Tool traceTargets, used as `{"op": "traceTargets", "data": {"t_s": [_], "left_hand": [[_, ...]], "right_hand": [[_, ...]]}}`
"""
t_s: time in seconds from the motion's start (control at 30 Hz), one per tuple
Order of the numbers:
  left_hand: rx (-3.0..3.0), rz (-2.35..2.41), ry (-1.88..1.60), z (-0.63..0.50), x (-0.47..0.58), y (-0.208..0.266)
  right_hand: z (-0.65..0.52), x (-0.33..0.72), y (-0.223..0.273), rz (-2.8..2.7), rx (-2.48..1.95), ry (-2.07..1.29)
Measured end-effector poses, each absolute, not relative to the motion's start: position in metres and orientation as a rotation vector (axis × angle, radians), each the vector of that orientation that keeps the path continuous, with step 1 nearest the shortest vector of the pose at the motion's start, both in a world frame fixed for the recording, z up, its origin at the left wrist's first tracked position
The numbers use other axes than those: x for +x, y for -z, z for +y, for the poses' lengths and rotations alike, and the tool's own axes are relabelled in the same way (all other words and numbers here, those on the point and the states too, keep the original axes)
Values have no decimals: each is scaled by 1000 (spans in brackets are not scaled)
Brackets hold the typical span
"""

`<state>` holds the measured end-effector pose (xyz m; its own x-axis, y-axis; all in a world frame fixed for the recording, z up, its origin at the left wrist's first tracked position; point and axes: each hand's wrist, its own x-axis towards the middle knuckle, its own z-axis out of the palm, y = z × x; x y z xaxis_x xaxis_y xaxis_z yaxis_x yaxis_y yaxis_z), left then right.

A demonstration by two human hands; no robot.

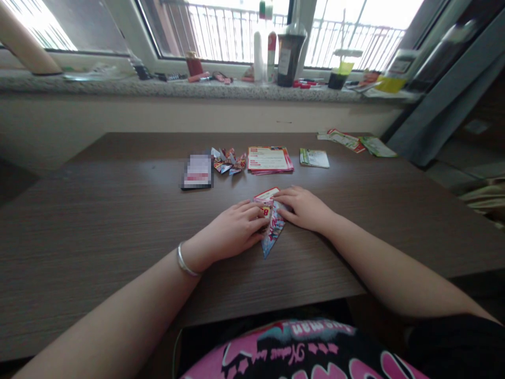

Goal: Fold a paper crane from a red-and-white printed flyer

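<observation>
A colourful printed paper (276, 226), folded into a pointed shape, lies on the brown table with its tip toward me. My left hand (244, 223), a silver bangle at its wrist, rests on the paper's left side with fingers laid out over it. From the right, my right hand (305, 208) touches the upper right edge, thumb and fingers apart. A white strip with a red border shows at the paper's top. The fingers cover part of the paper, so some of its folds are hidden.
Along the back of the table (118, 221) are a dark-edged blurred rectangle (198, 171), folded paper pieces (229, 161), a stack of printed sheets (270, 159), a small stack of cards (314, 158) and green-red papers (347, 141). Bottles and cups crowd the windowsill (236, 90).
</observation>
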<state>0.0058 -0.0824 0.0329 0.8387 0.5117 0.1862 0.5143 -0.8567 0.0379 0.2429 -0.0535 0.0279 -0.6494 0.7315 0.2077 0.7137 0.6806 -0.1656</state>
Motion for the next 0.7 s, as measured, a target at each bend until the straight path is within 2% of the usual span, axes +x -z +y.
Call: {"op": "traceTargets", "data": {"t_s": [0.2, 0.43, 0.7], "left_hand": [[-3005, -993, 261, -81, 3, -27], [-2886, -1174, 251, -85, 3, -29], [-2752, -1238, 254, -86, 5, -28]], "right_hand": [[-48, 247, -24, -2527, -1096, -277], [-46, 252, -25, -2311, -1173, -334], [-46, 251, -24, -2442, -1133, -367]]}}
